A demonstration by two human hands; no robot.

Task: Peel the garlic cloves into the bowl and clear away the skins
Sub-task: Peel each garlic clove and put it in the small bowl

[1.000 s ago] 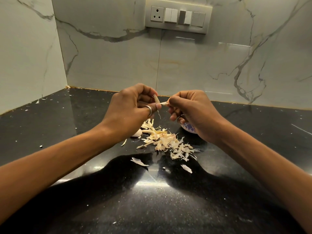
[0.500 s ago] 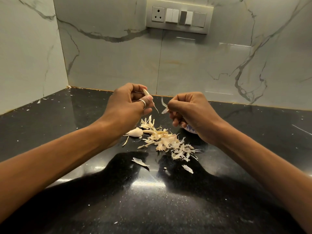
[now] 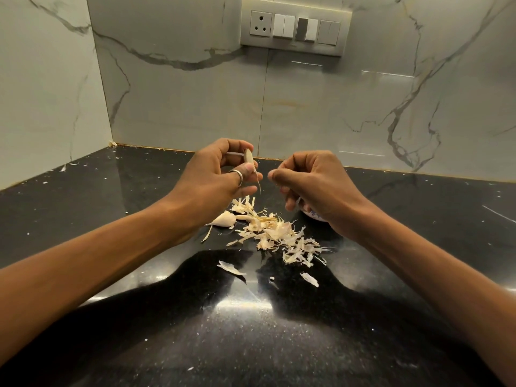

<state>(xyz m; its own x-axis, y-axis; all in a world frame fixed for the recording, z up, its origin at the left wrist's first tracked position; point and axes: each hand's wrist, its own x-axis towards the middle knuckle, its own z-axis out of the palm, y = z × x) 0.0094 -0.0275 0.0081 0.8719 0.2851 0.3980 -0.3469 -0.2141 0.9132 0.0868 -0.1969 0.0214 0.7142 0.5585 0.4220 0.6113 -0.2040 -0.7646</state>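
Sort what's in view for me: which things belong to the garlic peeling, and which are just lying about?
For the job: held clove in the left hand; unpeeled clove on the counter; pile of skins; bowl, mostly hidden under the right hand.
Just there: switch panel; marble wall.

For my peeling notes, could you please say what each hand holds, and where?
The left hand pinches a garlic clove by its ends; a skin strip dangles. Whether the right hand holds anything in its grip cannot be told.
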